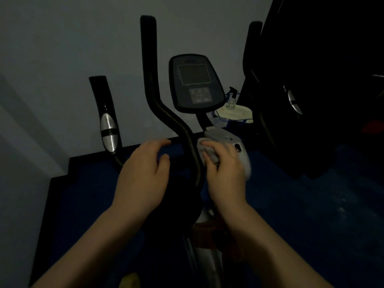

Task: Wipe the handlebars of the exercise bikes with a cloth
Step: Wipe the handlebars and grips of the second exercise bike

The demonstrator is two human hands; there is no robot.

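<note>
From the head camera, the room is dim and the black tubing nearly vanishes against the dark floor, so the likeliest slip is patchy coverage: parts of the curved handlebar (166, 113) could get skipped simply because they are hard to see. The grey cloth (207, 151) is bunched small under the right hand (225, 169), and a wad like that may only touch one side of the tube unless it is wrapped round. It sits close to the silver bracket (222, 139) under the console (195, 83) (a spot where a loose edge might snag, I'd guess). A hard push could also swing the moving arm, though the left hand looks placed to steady it.

The right hand grasps the cloth, fingers curled over it, pressing it against the right side of the curved handlebar's lower stretch. The left hand (143, 173) lies just on the other side of that tube, fingers loosely bent; whether it rests on a crossbar or holds anything is too dark to tell. The short grip with the silver sensor (108, 129) stands to the left, apart from both hands, and a spray bottle (231, 98) sits on a pale tray (243, 113) behind the console.
</note>
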